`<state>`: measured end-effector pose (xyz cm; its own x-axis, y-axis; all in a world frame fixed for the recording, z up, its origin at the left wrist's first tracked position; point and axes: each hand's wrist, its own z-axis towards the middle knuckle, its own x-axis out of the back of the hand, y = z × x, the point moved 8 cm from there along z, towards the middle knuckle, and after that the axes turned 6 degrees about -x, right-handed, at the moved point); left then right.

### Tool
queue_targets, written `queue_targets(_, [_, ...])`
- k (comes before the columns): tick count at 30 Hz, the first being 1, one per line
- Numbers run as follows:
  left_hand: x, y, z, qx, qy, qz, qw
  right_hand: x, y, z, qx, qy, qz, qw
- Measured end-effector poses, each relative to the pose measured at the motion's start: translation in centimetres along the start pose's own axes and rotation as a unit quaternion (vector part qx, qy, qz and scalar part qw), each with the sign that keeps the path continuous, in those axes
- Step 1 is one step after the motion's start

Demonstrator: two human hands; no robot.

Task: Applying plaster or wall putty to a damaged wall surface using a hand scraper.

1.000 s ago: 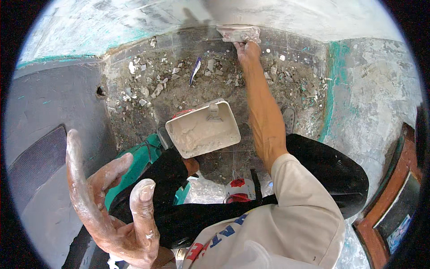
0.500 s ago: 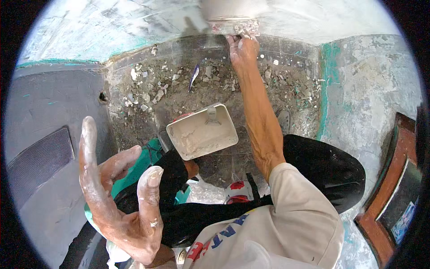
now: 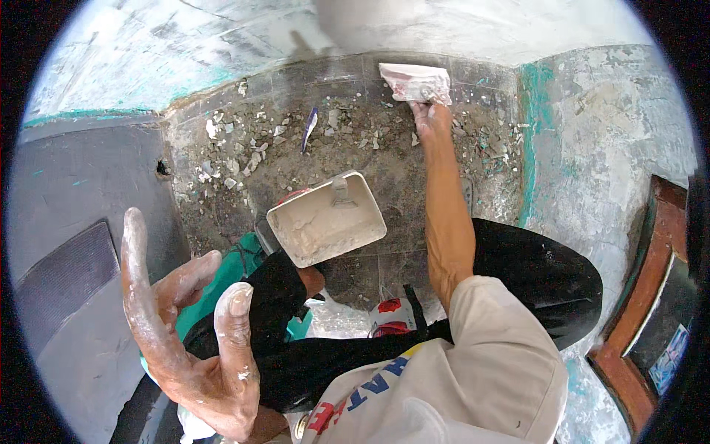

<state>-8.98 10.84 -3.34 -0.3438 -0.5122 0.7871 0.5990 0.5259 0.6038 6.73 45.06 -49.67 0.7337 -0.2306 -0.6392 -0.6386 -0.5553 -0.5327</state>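
My right hand [image 3: 433, 122] reaches out far and grips a wide putty knife [image 3: 416, 80], its broad blade smeared with whitish putty. The blade is in front of the dark lower strip of the wall, below the white part. Near me on the left, my left hand [image 3: 188, 362] is raised with nothing in it, fingers and thumb spread and dusted white. Between the hands sits a rectangular white tub [image 3: 365, 198] with beige-grey putty [image 3: 314, 229] in it. A small scraper [image 3: 342, 192] leans inside the tub's far wall.
Broken plaster chips [image 3: 255, 159] litter the floor along the far wall [image 3: 414, 29], with a purple-and-white strip [image 3: 309, 129] among them. A grey panel [image 3: 96, 170] stands left. At right are a patchy wall [image 3: 592, 126] and a brown wooden frame [image 3: 647, 296]. A red-and-white bag [image 3: 392, 318] lies near my legs.
My right hand has drawn the putty knife down and to the right, off the white wall, and its smeared face now shows. My left hand keeps its spread pose, slightly lower and further left in view.
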Motion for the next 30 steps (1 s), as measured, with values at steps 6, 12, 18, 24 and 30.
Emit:
queue_targets(6, [-1.4, 0.0, 0.4, 0.019, -0.008, 0.029, 0.999, 0.3, 2.6, 5.4, -0.027, -0.002, -0.020, 0.999])
queue_targets(12, [-2.8, -0.6, 0.6, 0.019, -0.010, 0.025, 0.999, 0.8, 1.9, 8.5, -0.025, -0.005, -0.010, 1.000])
queue_targets(18, [-2.9, -0.1, 0.6, 0.020, -0.025, 0.043, 0.999, -2.8, 1.0, 9.0, -0.035, -0.013, 0.014, 0.999])
queue_targets(24, [-2.5, 0.0, 0.6, 0.029, -0.022, 0.041, 0.998, -9.7, -1.0, 3.3, -0.008, -0.013, 0.031, 0.999])
queue_targets(30, [-2.4, -0.3, 0.3, 0.050, -0.033, 0.025, 0.998, -9.3, -6.9, -7.5, 0.072, -0.035, -0.061, 0.995])
